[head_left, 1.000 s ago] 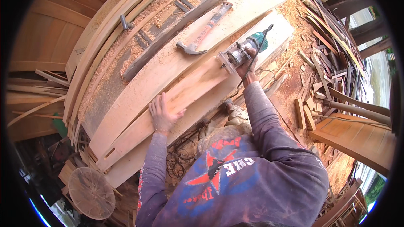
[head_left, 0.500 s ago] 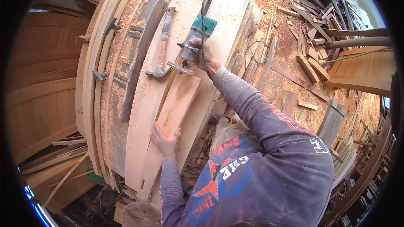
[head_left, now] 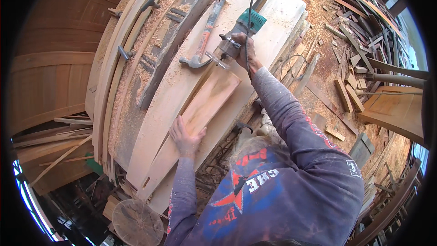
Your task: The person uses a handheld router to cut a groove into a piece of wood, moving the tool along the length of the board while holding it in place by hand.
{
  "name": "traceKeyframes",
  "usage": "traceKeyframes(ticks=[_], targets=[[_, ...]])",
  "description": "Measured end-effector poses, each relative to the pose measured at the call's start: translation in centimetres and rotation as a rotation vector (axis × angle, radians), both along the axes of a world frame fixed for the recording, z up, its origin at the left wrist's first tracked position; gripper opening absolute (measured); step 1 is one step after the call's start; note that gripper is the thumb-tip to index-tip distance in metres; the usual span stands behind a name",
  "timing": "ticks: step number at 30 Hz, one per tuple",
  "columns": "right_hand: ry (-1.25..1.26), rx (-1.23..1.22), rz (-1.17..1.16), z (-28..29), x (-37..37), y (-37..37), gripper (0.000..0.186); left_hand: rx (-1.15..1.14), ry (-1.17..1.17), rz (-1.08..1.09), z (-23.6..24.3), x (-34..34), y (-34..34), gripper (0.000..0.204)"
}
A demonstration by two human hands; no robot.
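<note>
My right hand (head_left: pixel 246 49) is wrapped around the body of a handheld router (head_left: pixel 251 20) with a green top and a clear base. The router leans over the far end of a short wooden board (head_left: pixel 210 102); its cord loops over my right wrist. Near the board's other end, my left hand (head_left: pixel 185 137) grips it, thumb on one side and fingers on the other. The board lies on long pale planks (head_left: pixel 164 130). A claw hammer (head_left: pixel 207 34) with a worn orange-and-grey handle rests on the plank left of the router, its head close to the router base.
A dark narrow plank (head_left: pixel 175 45) and clamps (head_left: pixel 125 53) lie to the left among shavings. At the right are wood offcuts (head_left: pixel 343 95) and a scrap pile (head_left: pixel 364 23). A round mesh cover (head_left: pixel 137 222) stands at the lower left, below wooden panels (head_left: pixel 50 82).
The whole view has shifted and turned, so the bench contents appear further right and tilted. Both hands keep their holds on the router and the board.
</note>
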State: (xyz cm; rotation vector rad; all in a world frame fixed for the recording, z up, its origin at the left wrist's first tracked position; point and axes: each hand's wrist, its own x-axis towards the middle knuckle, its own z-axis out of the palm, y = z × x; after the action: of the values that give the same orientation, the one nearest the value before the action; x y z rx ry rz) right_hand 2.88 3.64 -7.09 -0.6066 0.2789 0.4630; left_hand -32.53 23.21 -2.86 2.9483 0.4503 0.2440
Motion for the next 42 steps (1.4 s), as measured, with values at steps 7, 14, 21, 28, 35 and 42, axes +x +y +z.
traceKeyframes(ticks=[7, 14, 21, 28, 35, 42], targets=[[-0.009, 0.014, 0.026, -1.2, 0.3, 0.0, 0.04, -0.005, -0.017, 0.057, -0.2, -0.2, 0.5, 0.11], [0.003, 0.028, -0.003, -2.3, 0.6, -0.5, 0.041, -0.025, -0.043, 0.033, 0.3, -0.1, 0.5, 0.111], [-0.082, -0.028, -0.019, -0.9, -0.5, -1.5, 0.039, -0.011, -0.063, 0.009, 0.8, -0.1, 0.6, 0.11], [-0.05, -0.056, 0.027, -1.3, -1.7, -3.2, 0.051, -0.019, -0.074, 0.015, 0.6, -0.2, 0.8, 0.109], [-0.113, -0.058, 0.036, -1.3, -4.2, -7.1, 0.063, -0.03, -0.063, 0.024, 0.9, 0.0, 0.4, 0.113], [-0.115, -0.022, -0.037, -0.6, -7.7, -13.1, 0.059, -0.048, -0.091, 0.026, 0.3, -0.4, 0.5, 0.113]])
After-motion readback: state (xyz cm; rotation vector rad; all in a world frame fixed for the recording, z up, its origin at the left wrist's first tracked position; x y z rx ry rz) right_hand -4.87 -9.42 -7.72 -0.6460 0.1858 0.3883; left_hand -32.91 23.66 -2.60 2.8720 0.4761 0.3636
